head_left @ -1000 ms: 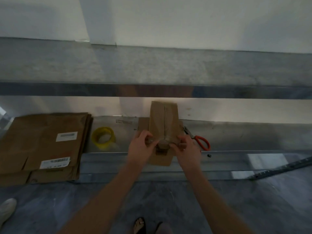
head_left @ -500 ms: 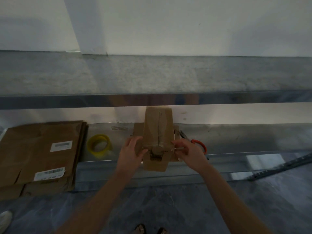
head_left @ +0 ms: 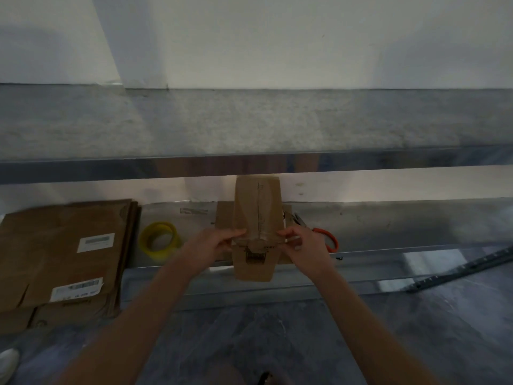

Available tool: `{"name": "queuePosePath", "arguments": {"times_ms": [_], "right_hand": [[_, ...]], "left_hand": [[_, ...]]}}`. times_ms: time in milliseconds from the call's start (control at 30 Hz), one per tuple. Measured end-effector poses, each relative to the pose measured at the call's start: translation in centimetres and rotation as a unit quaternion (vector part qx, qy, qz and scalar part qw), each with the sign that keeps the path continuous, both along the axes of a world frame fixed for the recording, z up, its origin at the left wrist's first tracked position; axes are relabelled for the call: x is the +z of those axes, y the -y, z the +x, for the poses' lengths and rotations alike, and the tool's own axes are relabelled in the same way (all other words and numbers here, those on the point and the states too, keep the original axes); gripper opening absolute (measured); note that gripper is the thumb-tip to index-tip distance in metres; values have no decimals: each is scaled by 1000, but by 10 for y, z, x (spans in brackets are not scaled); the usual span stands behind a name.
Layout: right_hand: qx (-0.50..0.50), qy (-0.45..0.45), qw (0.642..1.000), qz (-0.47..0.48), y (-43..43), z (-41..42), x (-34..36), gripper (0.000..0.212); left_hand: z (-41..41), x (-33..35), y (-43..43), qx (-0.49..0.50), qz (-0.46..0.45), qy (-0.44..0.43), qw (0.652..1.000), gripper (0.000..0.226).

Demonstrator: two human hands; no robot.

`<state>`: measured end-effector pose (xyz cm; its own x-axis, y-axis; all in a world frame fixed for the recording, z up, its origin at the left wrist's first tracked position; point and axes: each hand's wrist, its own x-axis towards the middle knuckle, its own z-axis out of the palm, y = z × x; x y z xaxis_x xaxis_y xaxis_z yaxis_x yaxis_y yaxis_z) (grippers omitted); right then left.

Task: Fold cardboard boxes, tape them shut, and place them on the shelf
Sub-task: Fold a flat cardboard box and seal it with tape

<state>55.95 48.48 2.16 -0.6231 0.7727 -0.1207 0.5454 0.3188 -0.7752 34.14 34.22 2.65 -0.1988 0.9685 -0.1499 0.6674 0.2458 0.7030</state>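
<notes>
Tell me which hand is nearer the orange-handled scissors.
Right. The right hand holds the right edge of the box, just beside the scissors. The left hand holds the left edge, across the box from them.

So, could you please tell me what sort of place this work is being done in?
Probably a storeroom or packing area: metal shelving, a stack of flattened cardboard boxes, plus a yellow tape roll and scissors.

Left hand (head_left: 211,245) and right hand (head_left: 305,247) grip a taped cardboard box (head_left: 256,212) at the shelf's (head_left: 388,223) front edge — yellow tape roll (head_left: 159,240) just left, scissors (head_left: 327,237) just right.
</notes>
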Motion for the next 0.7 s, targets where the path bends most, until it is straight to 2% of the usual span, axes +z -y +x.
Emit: {"name": "queuePosePath", "arguments": {"times_ms": [133, 300, 467, 567, 700], "right_hand": [[-17, -9, 1000, 2, 1, -1, -2, 24], [-34, -33, 999, 5, 4, -3, -5, 23], [-47, -45, 997, -39, 6, -2, -1, 22], [-64, -68, 993, -66, 9, -4, -2, 18], [-74, -62, 992, -83, 10, -11, 2, 25]], "left_hand": [[9, -15, -8, 54, 56, -76, 994, 44], [25, -21, -5, 111, 74, -34, 990, 59], [37, -31, -3, 98, 73, -93, 988, 66], [46, -31, -3, 58, 47, -9, 997, 75], [40, -26, -9, 61, 6, 117, 991, 83]]}}
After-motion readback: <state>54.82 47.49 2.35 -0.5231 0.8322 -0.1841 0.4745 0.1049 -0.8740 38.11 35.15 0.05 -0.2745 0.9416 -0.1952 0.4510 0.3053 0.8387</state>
